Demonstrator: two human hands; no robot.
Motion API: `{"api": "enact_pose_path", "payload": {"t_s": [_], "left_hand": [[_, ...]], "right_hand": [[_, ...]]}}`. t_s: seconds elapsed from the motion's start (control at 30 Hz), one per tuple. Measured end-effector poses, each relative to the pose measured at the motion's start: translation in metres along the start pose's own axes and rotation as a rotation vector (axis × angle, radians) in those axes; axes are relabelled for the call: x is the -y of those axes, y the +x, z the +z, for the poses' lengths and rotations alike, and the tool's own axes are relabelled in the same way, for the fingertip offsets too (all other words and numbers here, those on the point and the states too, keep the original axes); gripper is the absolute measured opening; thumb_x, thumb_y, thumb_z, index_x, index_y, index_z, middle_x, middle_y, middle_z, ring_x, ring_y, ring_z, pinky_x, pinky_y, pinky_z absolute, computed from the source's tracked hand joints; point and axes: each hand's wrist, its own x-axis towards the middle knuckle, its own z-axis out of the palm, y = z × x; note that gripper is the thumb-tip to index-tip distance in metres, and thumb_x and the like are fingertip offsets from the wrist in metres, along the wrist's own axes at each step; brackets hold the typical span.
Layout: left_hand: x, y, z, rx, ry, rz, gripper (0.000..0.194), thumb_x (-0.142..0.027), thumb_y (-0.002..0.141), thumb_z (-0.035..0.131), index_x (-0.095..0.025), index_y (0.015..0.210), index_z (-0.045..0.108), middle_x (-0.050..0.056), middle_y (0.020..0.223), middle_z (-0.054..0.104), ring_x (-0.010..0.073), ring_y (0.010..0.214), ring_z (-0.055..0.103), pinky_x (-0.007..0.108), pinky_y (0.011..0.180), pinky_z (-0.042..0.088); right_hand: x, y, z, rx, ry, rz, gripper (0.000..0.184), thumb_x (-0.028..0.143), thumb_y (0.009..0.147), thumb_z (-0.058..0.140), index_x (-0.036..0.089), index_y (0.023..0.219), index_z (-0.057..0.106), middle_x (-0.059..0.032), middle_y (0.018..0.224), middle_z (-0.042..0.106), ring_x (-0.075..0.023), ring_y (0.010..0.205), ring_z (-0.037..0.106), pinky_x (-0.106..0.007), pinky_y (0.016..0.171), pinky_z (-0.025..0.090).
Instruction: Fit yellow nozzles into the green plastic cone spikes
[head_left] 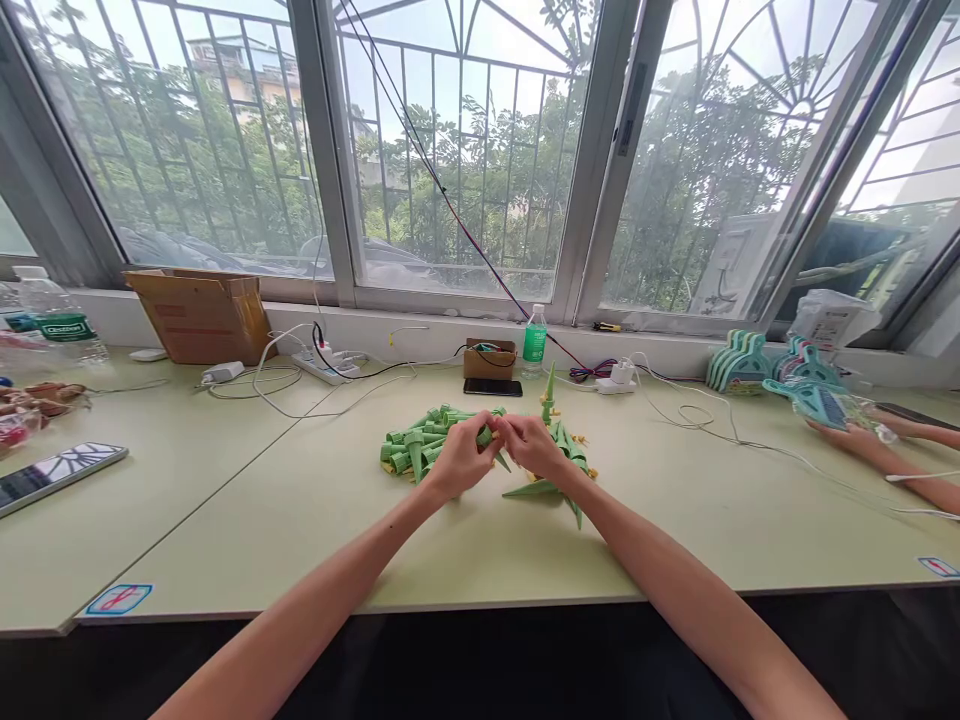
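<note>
My left hand [459,462] and my right hand [534,446] meet at the middle of the pale green table [300,510], both pinched round a small green cone-shaped plastic piece [489,437]. To the left of my hands lies a pile of green cone pieces [416,440]. By my right hand lie several green pointed leaf-shaped pieces [559,462] with small yellow bits, one standing upright [549,392].
A black phone [493,387], small cardboard box [489,359] and green bottle [534,341] stand behind the pile. Power strip [330,362] with cables and a cardboard box [201,314] sit back left. Another person's hands [862,440] with teal items [814,398] are at the right. A phone [56,472] lies left.
</note>
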Motion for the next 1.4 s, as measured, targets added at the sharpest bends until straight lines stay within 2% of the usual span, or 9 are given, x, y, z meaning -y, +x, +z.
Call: {"api": "enact_pose_path", "payload": {"t_s": [0.33, 0.6, 0.83, 1.13, 1.4], "left_hand": [[-0.0013, 0.0002, -0.0001, 0.014, -0.014, -0.014, 0.011, -0.028, 0.080, 0.053, -0.018, 0.081, 0.052, -0.005, 0.066, 0.052, 0.0069, 0.050, 0.036, 0.021, 0.052, 0.034], [-0.0061, -0.0002, -0.0004, 0.005, 0.025, -0.002, 0.011, -0.028, 0.082, 0.052, -0.018, 0.081, 0.052, -0.003, 0.068, 0.054, 0.0079, 0.051, 0.039, 0.022, 0.056, 0.037], [-0.0071, -0.0006, 0.0000, -0.009, 0.025, 0.015, 0.010, -0.027, 0.082, 0.052, -0.017, 0.079, 0.051, -0.002, 0.070, 0.056, 0.0074, 0.050, 0.039, 0.021, 0.055, 0.037], [-0.0039, 0.0012, 0.0010, -0.072, 0.013, -0.057, 0.012, -0.030, 0.080, 0.053, -0.018, 0.082, 0.051, -0.006, 0.059, 0.048, 0.0061, 0.043, 0.038, 0.019, 0.048, 0.035], [-0.0054, 0.0016, 0.0006, -0.098, 0.033, -0.034, 0.014, -0.031, 0.080, 0.053, -0.017, 0.084, 0.053, -0.002, 0.075, 0.058, 0.0066, 0.050, 0.040, 0.021, 0.054, 0.040]], "right_hand": [[0.0018, 0.0008, 0.0010, 0.009, 0.055, 0.062, 0.054, 0.053, 0.096, 0.032, 0.019, 0.054, 0.038, 0.0035, 0.040, 0.041, -0.0092, 0.041, 0.039, -0.023, 0.049, 0.031], [-0.0035, -0.0004, 0.0052, 0.010, 0.175, 0.141, 0.056, 0.056, 0.094, 0.034, 0.019, 0.053, 0.040, 0.0039, 0.036, 0.042, -0.0091, 0.034, 0.041, -0.023, 0.045, 0.035], [-0.0066, -0.0002, 0.0076, -0.002, 0.238, 0.163, 0.057, 0.060, 0.092, 0.036, 0.020, 0.053, 0.041, 0.0038, 0.035, 0.041, -0.0092, 0.033, 0.039, -0.023, 0.041, 0.034], [-0.0041, 0.0024, 0.0081, -0.085, 0.202, 0.206, 0.069, 0.067, 0.092, 0.027, 0.020, 0.041, 0.034, 0.0009, 0.032, 0.037, -0.0089, 0.032, 0.039, -0.023, 0.042, 0.035], [0.0005, 0.0035, 0.0053, -0.171, 0.084, 0.176, 0.055, 0.061, 0.095, 0.027, 0.021, 0.061, 0.042, 0.0029, 0.044, 0.042, -0.0108, 0.042, 0.041, -0.024, 0.046, 0.031]]}}
